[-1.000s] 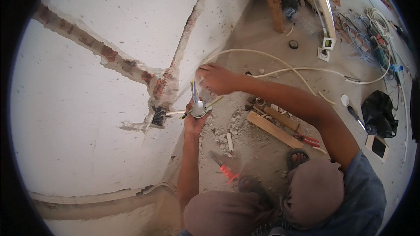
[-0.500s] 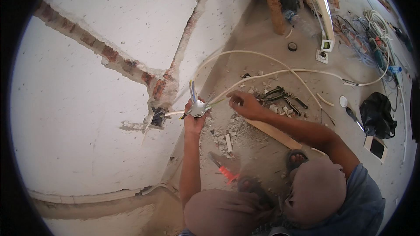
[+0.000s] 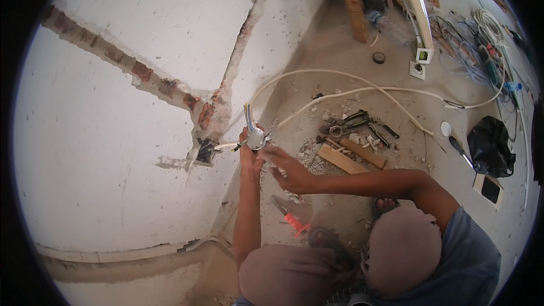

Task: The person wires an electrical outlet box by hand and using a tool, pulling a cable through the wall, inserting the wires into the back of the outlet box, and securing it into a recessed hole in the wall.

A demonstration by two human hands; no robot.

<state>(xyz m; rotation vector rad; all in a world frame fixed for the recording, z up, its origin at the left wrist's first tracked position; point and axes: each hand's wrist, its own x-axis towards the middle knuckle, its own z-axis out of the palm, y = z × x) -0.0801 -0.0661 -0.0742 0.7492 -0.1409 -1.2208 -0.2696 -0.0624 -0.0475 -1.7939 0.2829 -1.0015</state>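
My left hand is closed around a round grey junction box beside the wall. Several coloured wires stick up from the box, and white cables run into it from the wall and from the right. Just below and right of the box is my right hand, its fingers bent and pointing toward it. Motion smears those fingertips, so I cannot make out whether they grip anything.
Chased channels cut the white wall. Rubble, pliers, wood pieces and a red-handled tool lie on the floor. White cable loops across it. A black bag and tangled cables are at right.
My right hand has moved left and down from the wires right of the box to the box's lower right side. My left hand still holds the box in about the same place.
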